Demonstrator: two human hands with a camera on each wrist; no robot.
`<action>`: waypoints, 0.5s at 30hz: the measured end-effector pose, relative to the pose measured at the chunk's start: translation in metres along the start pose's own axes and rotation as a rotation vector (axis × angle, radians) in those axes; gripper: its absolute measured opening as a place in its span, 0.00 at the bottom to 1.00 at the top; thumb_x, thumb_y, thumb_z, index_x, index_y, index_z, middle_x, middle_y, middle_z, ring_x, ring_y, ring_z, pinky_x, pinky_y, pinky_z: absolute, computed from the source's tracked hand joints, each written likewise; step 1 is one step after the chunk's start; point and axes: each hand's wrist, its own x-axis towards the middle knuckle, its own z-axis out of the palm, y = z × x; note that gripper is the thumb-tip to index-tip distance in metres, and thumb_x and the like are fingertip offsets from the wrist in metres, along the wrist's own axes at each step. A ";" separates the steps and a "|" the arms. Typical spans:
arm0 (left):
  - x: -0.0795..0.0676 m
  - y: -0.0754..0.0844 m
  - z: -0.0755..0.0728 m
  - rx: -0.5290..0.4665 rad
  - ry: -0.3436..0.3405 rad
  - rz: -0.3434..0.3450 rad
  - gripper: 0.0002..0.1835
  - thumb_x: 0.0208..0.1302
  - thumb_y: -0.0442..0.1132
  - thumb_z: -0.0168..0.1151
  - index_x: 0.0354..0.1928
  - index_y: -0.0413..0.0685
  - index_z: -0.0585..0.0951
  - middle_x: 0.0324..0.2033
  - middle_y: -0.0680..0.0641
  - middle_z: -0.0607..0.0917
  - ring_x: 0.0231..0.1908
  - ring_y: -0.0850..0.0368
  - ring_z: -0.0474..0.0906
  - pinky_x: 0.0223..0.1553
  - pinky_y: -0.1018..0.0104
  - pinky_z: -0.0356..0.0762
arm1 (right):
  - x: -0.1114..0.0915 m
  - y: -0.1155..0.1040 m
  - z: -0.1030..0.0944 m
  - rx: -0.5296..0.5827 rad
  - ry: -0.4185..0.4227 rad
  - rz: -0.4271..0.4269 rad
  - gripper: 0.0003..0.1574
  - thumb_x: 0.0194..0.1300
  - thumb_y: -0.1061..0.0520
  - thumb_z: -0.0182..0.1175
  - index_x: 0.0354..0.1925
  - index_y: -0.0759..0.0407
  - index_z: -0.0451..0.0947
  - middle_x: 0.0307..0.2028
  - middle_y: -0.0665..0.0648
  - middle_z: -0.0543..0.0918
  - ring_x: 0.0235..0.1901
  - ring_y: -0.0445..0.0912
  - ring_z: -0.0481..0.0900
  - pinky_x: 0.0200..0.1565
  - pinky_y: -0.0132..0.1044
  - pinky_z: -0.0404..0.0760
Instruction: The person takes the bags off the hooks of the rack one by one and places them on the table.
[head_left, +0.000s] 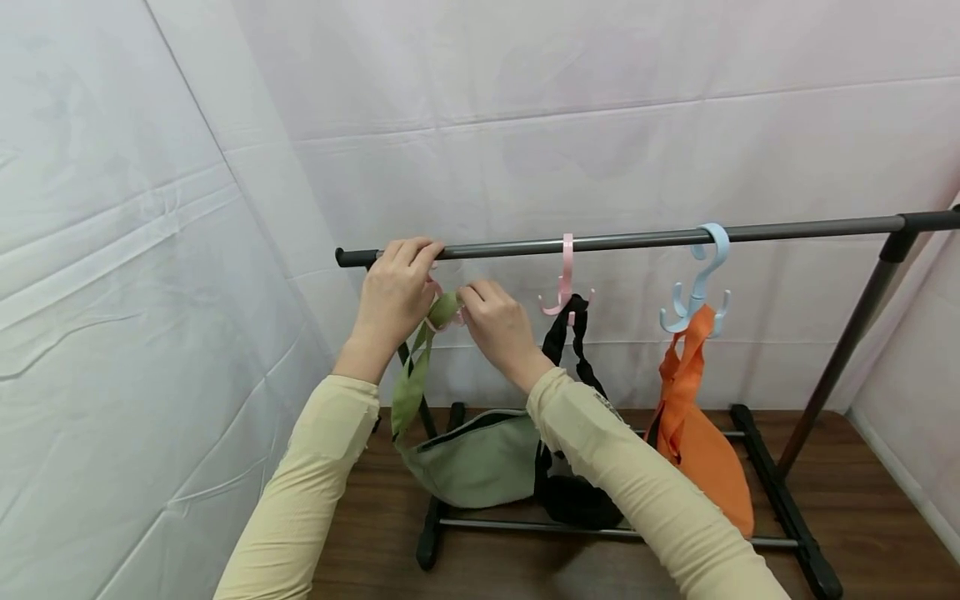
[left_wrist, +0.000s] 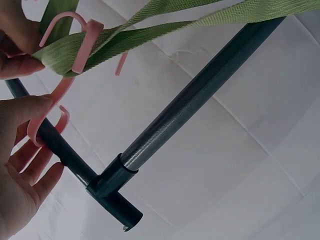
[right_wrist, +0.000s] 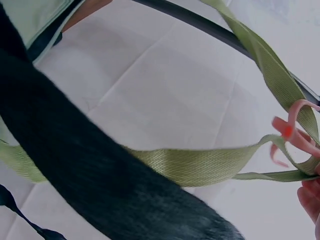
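My left hand [head_left: 401, 283] is up at the left end of the rack's rail [head_left: 502, 249]. Its thumb presses the stem of a pink multi-prong hook [left_wrist: 90, 45], with the fingers behind the rail. A green webbing strap [head_left: 410, 392] loops over the hook's prongs. My right hand [head_left: 498, 325] pinches that strap just right of the hook; its fingertips [right_wrist: 311, 192] show at the edge of the right wrist view. Below hangs the strap's pale green bag [head_left: 480, 467], its dark zip edge facing up.
A second pink hook [head_left: 567, 271] carries a black bag [head_left: 577, 502] by its strap, near my right forearm. Farther right, a blue hook [head_left: 697, 287] holds an orange bag [head_left: 712, 467]. The rack's black feet [head_left: 795, 517] stand on a brown wooden surface [head_left: 360, 533], with white fabric walls behind.
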 end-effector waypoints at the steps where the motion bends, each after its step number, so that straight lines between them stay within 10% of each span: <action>1: 0.000 0.000 0.000 -0.002 0.004 0.002 0.18 0.50 0.23 0.61 0.46 0.36 0.79 0.43 0.40 0.80 0.45 0.45 0.74 0.43 0.58 0.75 | 0.001 0.000 -0.001 -0.003 0.000 -0.006 0.07 0.51 0.71 0.60 0.31 0.64 0.79 0.32 0.58 0.79 0.34 0.49 0.78 0.34 0.33 0.79; 15: 0.002 -0.010 -0.004 -0.036 -0.068 -0.052 0.23 0.44 0.30 0.71 0.47 0.37 0.79 0.44 0.41 0.81 0.46 0.46 0.75 0.44 0.57 0.75 | 0.021 -0.004 -0.007 -0.031 0.019 -0.074 0.11 0.60 0.69 0.50 0.31 0.65 0.80 0.30 0.56 0.77 0.33 0.45 0.77 0.31 0.30 0.79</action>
